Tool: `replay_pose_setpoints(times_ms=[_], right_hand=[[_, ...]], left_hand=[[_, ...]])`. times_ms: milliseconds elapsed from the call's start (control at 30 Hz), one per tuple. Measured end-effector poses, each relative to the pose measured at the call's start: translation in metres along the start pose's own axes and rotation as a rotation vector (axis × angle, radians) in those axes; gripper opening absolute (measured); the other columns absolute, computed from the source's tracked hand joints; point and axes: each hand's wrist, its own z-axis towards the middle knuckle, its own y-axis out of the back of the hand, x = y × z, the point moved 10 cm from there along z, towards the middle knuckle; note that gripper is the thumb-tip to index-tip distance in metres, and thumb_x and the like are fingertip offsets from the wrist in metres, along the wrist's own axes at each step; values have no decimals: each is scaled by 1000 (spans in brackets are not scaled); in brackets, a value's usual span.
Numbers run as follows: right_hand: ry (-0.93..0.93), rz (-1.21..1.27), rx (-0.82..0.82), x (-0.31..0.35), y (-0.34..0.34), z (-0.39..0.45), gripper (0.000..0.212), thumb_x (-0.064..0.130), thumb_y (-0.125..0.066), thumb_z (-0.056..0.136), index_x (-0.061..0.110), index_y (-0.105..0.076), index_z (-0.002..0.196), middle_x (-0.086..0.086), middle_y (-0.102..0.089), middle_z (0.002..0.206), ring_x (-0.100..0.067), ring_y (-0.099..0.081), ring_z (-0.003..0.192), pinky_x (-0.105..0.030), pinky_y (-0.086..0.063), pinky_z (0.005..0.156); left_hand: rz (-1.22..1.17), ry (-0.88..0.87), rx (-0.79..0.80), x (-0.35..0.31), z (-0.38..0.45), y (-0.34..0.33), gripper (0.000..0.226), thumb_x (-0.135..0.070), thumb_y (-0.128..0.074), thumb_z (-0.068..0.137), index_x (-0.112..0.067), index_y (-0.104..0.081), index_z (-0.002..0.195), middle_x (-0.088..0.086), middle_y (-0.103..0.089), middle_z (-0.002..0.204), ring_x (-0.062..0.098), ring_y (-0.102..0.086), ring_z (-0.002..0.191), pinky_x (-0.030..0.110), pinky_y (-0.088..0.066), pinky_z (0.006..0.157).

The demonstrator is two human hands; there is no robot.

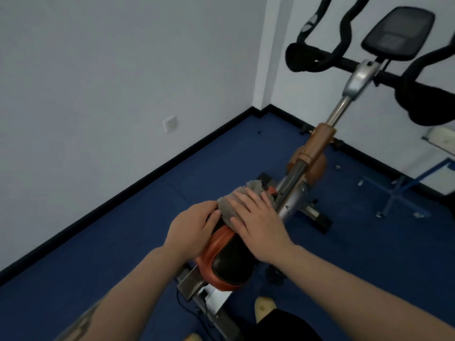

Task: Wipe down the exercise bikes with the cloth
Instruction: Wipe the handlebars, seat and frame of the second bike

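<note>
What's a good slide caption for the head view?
Right hand presses grey cloth onto bike saddle; left hand steadies it.

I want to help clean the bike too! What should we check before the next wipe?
1. Grey cloth on the saddle nose: ok.
2. Right hand flat on cloth: ok.
3. Left hand steadying the saddle's side: ok.
4. Rear of saddle wiped: cannot tell.
5. Handlebars and console untouched by either hand: ok.
6. Cloth damp enough: cannot tell.
</note>
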Motion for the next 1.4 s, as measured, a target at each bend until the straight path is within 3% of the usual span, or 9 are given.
replay_pose_setpoints(times_ms=[233, 400, 567, 700, 833, 1033, 1167, 1333, 1400], right_hand=[[-540, 391, -25, -71, 1, 8, 54, 36, -32, 105, 26, -18, 155, -3, 1, 164, -22, 4, 150, -39, -6, 122], [-377, 333, -63, 15, -18, -40, 63, 61, -5, 96, 36, -4, 154, 15, 25, 156, -5, 38, 138, -30, 14, 116], [-513, 627, -30, 9, -7, -48, 50, 49, -15, 101, 42, -21, 150, 29, 17, 153, 3, 27, 141, -26, 9, 116], [-555, 679, -119, 58, -20, -83, 51, 71, -3, 91, 62, -21, 138, 47, 23, 144, 11, 25, 139, -26, 3, 116], [-712, 646, -320, 32, 2, -80, 46, 62, -39, 95, 44, -51, 136, 23, -2, 161, -8, -20, 146, -25, -32, 107], [-957, 476, -153, 21, -10, -63, 75, 58, -31, 99, 28, 9, 155, -4, 3, 164, -31, -33, 141, -41, -42, 103], [-971, 514, -206, 50, -28, -94, 82, 60, -30, 96, 26, 17, 153, 2, 10, 163, -23, -4, 149, -40, -30, 112], [-1087, 482, -163, 11, -14, -70, 74, 52, -30, 101, 14, 3, 156, -5, -22, 160, -28, -37, 137, -46, -43, 103], [-1054, 463, -149, 21, -15, -73, 76, 55, -28, 100, 16, 6, 156, -4, -16, 161, -27, -33, 139, -46, -44, 103]], left_hand=[[-98, 35, -50, 20, 3, 0, 30, -34, -47, 102, -43, -62, 126, -28, -59, 120, -7, -50, 112, 15, -35, 87], [-232, -24, -69, 17, 4, 2, 29, -24, -51, 100, -41, -67, 115, -30, -66, 109, -9, -58, 104, 14, -42, 85], [-266, -16, -83, 21, 4, 1, 27, -23, -52, 99, -41, -68, 113, -33, -62, 105, -11, -56, 100, 10, -39, 81], [-272, -28, -115, 25, 5, 0, 27, -23, -53, 99, -39, -68, 114, -30, -63, 105, -9, -57, 98, 10, -40, 77], [-280, -10, -122, 26, 7, -1, 26, -24, -52, 98, -40, -69, 111, -27, -64, 105, -6, -57, 96, 16, -42, 74], [-397, 14, -204, 30, -5, 3, 27, -20, -49, 99, -32, -70, 111, -19, -66, 106, 0, -60, 99, 14, -42, 76], [-398, -22, -238, 31, -10, 5, 27, -18, -48, 100, -29, -68, 114, -17, -63, 108, 1, -57, 103, 17, -43, 81], [-383, -28, -228, 30, -8, 4, 27, -19, -47, 100, -32, -68, 113, -19, -62, 105, -3, -54, 100, 10, -37, 78], [-384, -28, -227, 31, -9, 3, 27, -19, -47, 100, -31, -68, 113, -21, -61, 104, -4, -54, 98, 9, -37, 77]])
